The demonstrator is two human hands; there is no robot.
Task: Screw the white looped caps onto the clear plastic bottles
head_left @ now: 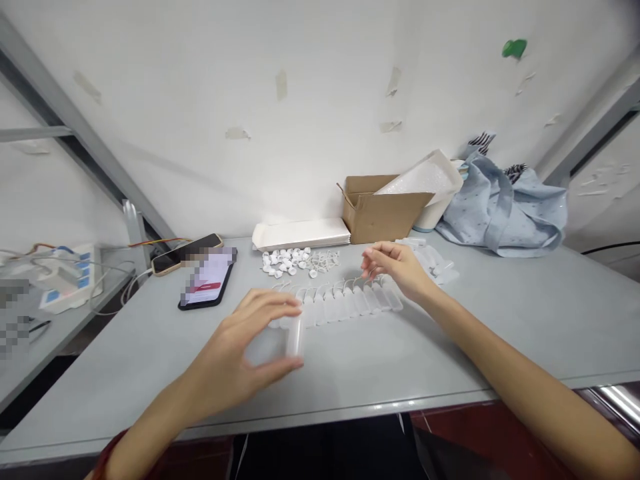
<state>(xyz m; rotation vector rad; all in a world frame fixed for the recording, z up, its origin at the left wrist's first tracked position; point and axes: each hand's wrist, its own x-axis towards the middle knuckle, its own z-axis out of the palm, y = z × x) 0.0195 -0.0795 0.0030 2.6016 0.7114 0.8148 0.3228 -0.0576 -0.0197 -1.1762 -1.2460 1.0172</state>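
Note:
My left hand [227,353] holds a small translucent plastic bottle [295,337] between thumb and fingertips, just above the tabletop. Beside it runs a row of similar translucent bottles [345,305], lying side by side, with thin pale loops at their far ends. My right hand [397,268] hovers over the right part of this row. Its fingers are curled together in a pinch, and what they hold, if anything, cannot be made out. Behind the row lie a pile of white caps [286,260] and a scatter of tiny white pieces [326,261]. More translucent bottles [437,265] lie behind my right hand.
A flat white stack [303,233] and an open cardboard box [387,217] stand along the wall. A light blue cloth bag [500,210] sits at the back right. Two phones, one with a lit screen [207,280], lie left. A power strip [73,280] is farther left.

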